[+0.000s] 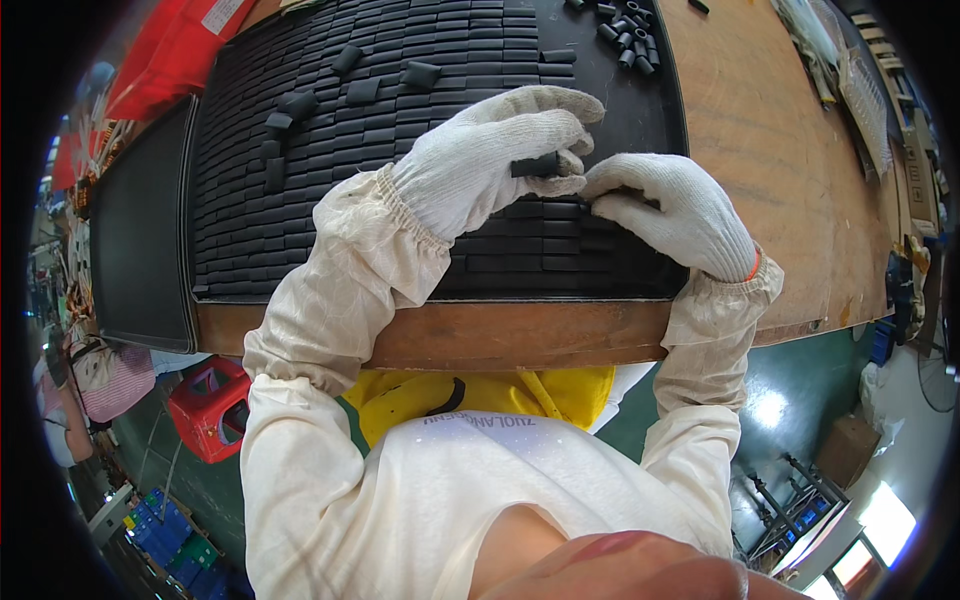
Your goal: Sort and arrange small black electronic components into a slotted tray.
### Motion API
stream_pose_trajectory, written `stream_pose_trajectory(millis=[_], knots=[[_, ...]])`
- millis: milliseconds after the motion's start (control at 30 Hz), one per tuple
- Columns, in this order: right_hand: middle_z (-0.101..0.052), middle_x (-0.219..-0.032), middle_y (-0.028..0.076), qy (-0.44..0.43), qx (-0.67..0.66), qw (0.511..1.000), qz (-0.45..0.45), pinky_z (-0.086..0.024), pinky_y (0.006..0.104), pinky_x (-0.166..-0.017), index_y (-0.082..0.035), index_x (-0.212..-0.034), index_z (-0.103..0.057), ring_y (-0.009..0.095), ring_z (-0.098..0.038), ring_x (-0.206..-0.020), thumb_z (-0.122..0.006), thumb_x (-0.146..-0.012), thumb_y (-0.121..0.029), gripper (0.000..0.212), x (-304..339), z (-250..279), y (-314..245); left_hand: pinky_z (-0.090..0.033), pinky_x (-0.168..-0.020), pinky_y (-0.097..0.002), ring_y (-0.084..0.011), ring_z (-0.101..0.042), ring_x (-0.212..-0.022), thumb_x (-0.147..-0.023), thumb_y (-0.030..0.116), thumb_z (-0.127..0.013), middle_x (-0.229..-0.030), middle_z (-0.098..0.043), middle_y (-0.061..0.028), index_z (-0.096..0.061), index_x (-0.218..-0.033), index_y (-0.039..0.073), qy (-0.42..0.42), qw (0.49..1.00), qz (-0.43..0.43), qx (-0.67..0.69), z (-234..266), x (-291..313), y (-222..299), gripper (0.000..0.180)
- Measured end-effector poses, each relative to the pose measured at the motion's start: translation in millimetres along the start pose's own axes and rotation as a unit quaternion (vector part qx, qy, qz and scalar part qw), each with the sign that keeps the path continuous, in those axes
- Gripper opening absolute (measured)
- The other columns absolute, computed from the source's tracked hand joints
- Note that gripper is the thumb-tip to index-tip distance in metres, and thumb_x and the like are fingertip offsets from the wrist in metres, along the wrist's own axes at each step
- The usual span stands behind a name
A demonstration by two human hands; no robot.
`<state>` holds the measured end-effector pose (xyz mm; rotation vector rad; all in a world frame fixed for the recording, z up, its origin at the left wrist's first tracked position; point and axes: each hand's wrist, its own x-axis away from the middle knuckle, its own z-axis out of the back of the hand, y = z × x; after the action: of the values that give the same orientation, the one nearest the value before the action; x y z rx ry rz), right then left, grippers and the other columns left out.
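My left hand, in a white knit glove, is curled over the middle right of a black tray. A short black tube is held in its fingers. Close beside its fingertips, my right hand, gloved too, has thumb and fingers brought together; whatever may be between them is hidden. Tight rows of black tubes cover most of the tray. Several loose ones lie on top of the rows, such as a tube beyond my left hand. A small pile of tubes sits at the tray's far right.
The tray rests on a brown wooden table. Left of it stands another black tray, with a red bin behind. A red stool is on the floor at the left. Clear plastic packaging lies at the table's far right.
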<state>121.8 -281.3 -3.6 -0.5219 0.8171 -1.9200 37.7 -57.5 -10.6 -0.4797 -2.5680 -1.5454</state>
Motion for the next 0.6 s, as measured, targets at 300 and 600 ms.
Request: stream_pose_trajectory(millis=[300, 600], knots=[[-0.072, -0.097, 0.012, -0.016, 0.023, 1.000, 0.011, -0.057, 0.0346, -0.080, -0.005, -0.108, -0.069, 0.027, -0.071, -0.089, -0.068, -0.088, -0.009, 0.020, -1.3, -0.3, -1.0, -0.059, -0.093, -0.0342, -0.0162, -0.065, -0.102, -0.102, 0.024, -0.060, -0.113, -0.062, -0.0115, -0.054, -0.138, 0.003, 0.001, 1.000, 0.002, -0.004, 1.0, 0.1, 0.9, 0.042], [-0.073, -0.094, 0.012, 0.003, -0.011, 0.999, -0.035, -0.056, 0.0342, -0.077, -0.005, -0.108, -0.070, 0.027, -0.071, -0.085, -0.068, -0.090, -0.009, 0.019, -1.6, -1.3, -4.0, -0.058, -0.096, -0.0358, -0.0197, -0.065, -0.102, -0.105, 0.029, -0.055, -0.118, -0.060, -0.0142, -0.051, -0.139, -0.002, 0.000, 0.999, -0.004, 0.034, 1.6, -4.1, -3.3, 0.046]])
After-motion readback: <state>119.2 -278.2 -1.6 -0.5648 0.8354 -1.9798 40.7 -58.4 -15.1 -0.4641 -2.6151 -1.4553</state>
